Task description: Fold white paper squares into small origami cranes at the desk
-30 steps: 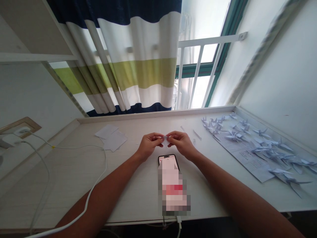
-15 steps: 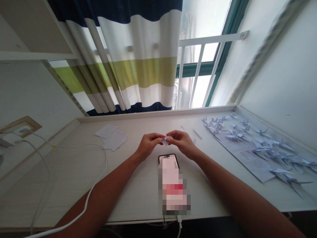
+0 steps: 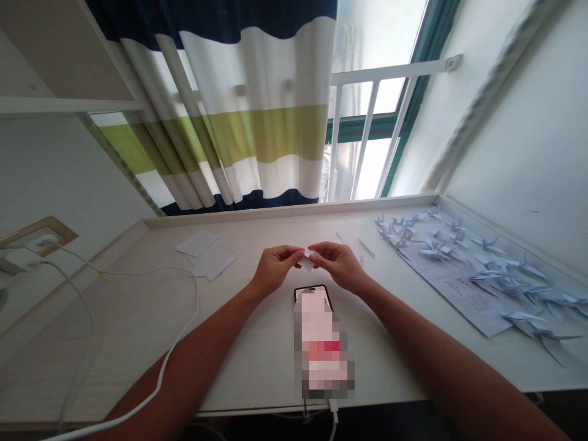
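A small folded white paper (image 3: 307, 263) is pinched between my two hands above the middle of the white desk. My left hand (image 3: 276, 264) grips its left side with thumb and fingers together. On the right side, my right hand (image 3: 339, 263) pinches the same piece, its fingertips close to those of the other hand. Just below them a phone (image 3: 316, 337) lies on the desk, its screen mostly blurred out. Square white sheets (image 3: 215, 260) lie to the left. Narrow paper strips (image 3: 366, 247) rest right of my hands.
Many folded paper cranes (image 3: 438, 250) stand on and around a printed sheet (image 3: 452, 291) at the right. A white cable (image 3: 197, 300) runs from the wall socket (image 3: 50, 236) across the left side and over my left forearm. A raised rim (image 3: 285, 212) borders the desk's back.
Both hands stay in nearly the same place. The fingertips have shifted slightly on the small paper, and a little more of it shows between them.
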Demonstrator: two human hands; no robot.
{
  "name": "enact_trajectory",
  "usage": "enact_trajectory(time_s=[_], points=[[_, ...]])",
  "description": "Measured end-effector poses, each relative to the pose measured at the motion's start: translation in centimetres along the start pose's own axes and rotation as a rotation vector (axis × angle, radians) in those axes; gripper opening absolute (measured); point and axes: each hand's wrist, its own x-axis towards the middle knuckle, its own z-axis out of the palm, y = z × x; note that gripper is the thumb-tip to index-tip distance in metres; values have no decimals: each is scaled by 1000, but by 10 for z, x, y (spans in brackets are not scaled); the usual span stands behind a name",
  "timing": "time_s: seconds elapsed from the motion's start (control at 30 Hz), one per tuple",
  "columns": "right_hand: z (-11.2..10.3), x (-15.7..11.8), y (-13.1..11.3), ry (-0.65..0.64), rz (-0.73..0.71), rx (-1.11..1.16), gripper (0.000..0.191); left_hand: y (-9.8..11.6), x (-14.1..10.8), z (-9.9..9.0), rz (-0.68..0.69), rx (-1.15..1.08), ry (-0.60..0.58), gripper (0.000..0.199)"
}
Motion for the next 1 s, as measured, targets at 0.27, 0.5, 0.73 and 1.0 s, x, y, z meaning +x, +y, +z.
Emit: enact_trajectory(time_s=[0.27,0.5,0.73,1.0], points=[[-1,-1,-7,-32,-27,-7,32,3,-1,0,-10,12,-46,31],[4,-2,-10,-5,-27,0,28,4,-4,2,-16,18,-86,27],[7,-1,-9,7,3,132,26,6,-5,8,-4,-75,-19,29],[6,-1,-10,-1,8,123,26,5,-5,4,16,-43,-89,29]])
